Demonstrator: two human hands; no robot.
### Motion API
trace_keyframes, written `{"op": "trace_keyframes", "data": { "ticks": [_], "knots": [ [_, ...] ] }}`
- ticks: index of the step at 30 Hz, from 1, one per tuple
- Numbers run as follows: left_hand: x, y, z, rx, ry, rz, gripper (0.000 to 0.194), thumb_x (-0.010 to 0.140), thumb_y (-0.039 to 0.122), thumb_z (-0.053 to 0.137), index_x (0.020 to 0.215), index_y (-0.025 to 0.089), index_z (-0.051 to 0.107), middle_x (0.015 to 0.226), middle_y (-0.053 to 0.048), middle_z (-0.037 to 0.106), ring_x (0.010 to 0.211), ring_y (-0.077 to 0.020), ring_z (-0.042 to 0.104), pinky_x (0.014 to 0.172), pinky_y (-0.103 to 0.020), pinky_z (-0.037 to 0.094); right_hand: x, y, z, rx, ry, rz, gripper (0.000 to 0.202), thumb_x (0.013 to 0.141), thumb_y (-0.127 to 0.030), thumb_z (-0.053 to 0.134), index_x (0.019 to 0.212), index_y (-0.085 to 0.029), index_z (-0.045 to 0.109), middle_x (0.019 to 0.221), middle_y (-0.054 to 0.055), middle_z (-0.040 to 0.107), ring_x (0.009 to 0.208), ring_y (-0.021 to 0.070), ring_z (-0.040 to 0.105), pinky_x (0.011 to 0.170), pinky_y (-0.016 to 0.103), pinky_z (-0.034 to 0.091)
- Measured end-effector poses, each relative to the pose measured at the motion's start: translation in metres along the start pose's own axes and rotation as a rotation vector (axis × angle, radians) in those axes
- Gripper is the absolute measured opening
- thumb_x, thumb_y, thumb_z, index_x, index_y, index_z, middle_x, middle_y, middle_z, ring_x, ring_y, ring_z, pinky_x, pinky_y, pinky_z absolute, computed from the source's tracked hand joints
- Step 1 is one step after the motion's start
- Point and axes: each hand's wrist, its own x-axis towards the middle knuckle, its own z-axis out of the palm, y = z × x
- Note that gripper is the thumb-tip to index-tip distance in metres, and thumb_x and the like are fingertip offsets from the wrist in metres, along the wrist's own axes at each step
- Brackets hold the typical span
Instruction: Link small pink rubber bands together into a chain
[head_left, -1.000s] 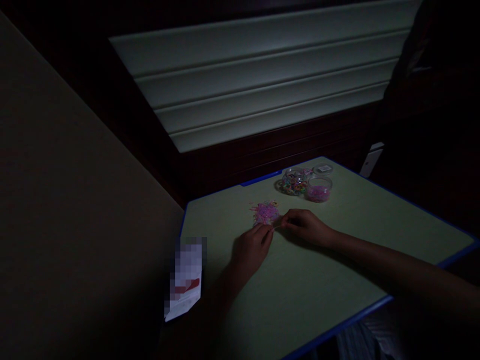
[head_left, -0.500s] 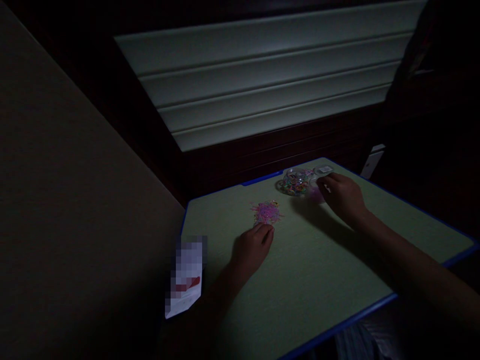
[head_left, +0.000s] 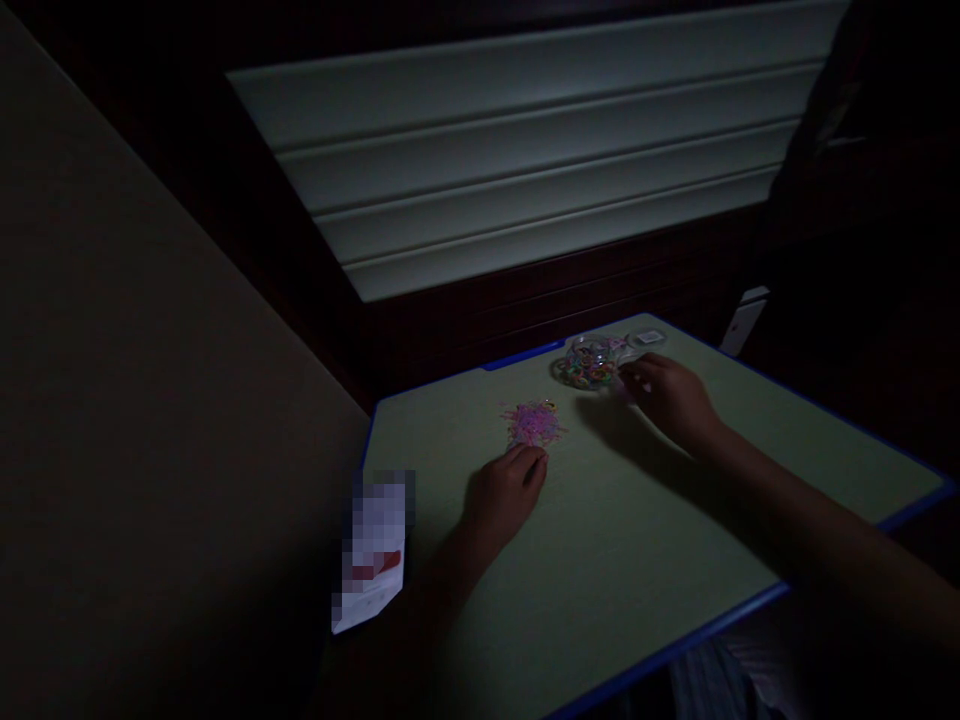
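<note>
A loose pile of thin pink and purple bands (head_left: 534, 422), perhaps small rubber bands, lies on the pale green tabletop (head_left: 600, 540). My left hand (head_left: 506, 488) rests at the near edge of this pile, its fingers pinched together; what they hold, if anything, is hidden. To the right, my right hand (head_left: 670, 398) is raised above the table with its fingertips closed in a pinch beside a clear round jar (head_left: 591, 362) of multicoloured bands. Something pink shows faintly under those fingers, too dim to make out.
Behind my right hand lies a clear lid (head_left: 646, 340) with a white label. A white, partly blurred packet or screen (head_left: 375, 560) is at the table's left edge. A pale phone-like object (head_left: 745, 322) stands beyond the far right edge. A slatted panel (head_left: 555, 150) rises behind.
My right hand has moved a little left and down, closer to the jar, uncovering more of the lid. My left hand stays in place by the pile.
</note>
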Motion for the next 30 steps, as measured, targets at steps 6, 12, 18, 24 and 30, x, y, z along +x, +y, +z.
{"op": "trace_keyframes", "data": {
  "ticks": [6, 12, 18, 24, 30],
  "knots": [
    [0.0, 0.0, -0.001, -0.003, -0.01, 0.013, 0.019, 0.084, 0.026, 0.038, 0.087, 0.022, 0.057, 0.086, 0.0, 0.06, 0.071, -0.0092, 0.053, 0.065, -0.019, 0.041, -0.014, -0.034, 0.029, 0.353, -0.233, -0.138, 0.021, 0.08, -0.023, 0.045, 0.089, -0.015, 0.063, 0.081, 0.007, 0.06, 0.07, 0.0138, 0.054, 0.062, 0.022, 0.036],
    [0.0, 0.001, -0.002, 0.014, -0.011, 0.02, 0.019, 0.084, 0.026, 0.038, 0.087, 0.022, 0.056, 0.087, 0.0, 0.061, 0.072, -0.0095, 0.054, 0.068, -0.019, 0.041, -0.018, -0.044, 0.042, 0.328, -0.277, -0.132, 0.026, 0.082, -0.032, 0.043, 0.078, -0.015, 0.063, 0.074, 0.006, 0.057, 0.066, 0.0122, 0.052, 0.06, 0.021, 0.035],
    [0.0, 0.002, -0.002, 0.011, -0.01, 0.024, 0.02, 0.084, 0.026, 0.037, 0.088, 0.023, 0.056, 0.088, 0.0, 0.061, 0.073, -0.0096, 0.054, 0.068, -0.02, 0.042, -0.017, -0.044, 0.048, 0.29, -0.262, -0.151, 0.028, 0.083, -0.033, 0.042, 0.08, -0.015, 0.063, 0.076, 0.007, 0.057, 0.071, 0.0133, 0.052, 0.063, 0.022, 0.035],
    [0.0, 0.002, -0.003, 0.009, -0.015, 0.017, 0.02, 0.083, 0.026, 0.038, 0.087, 0.023, 0.057, 0.086, 0.0, 0.061, 0.071, -0.0098, 0.054, 0.067, -0.02, 0.042, -0.016, -0.043, 0.052, 0.257, -0.263, -0.137, 0.028, 0.083, -0.032, 0.042, 0.078, -0.015, 0.063, 0.077, 0.007, 0.057, 0.071, 0.0134, 0.052, 0.064, 0.022, 0.035],
    [0.0, 0.0, -0.001, 0.016, -0.015, 0.009, 0.019, 0.083, 0.026, 0.038, 0.088, 0.023, 0.056, 0.087, 0.001, 0.061, 0.072, -0.0096, 0.054, 0.067, -0.02, 0.041, -0.015, -0.043, 0.054, 0.233, -0.269, -0.129, 0.028, 0.084, -0.032, 0.039, 0.08, -0.015, 0.061, 0.079, 0.007, 0.056, 0.071, 0.0129, 0.052, 0.064, 0.022, 0.035]
  ]
}}
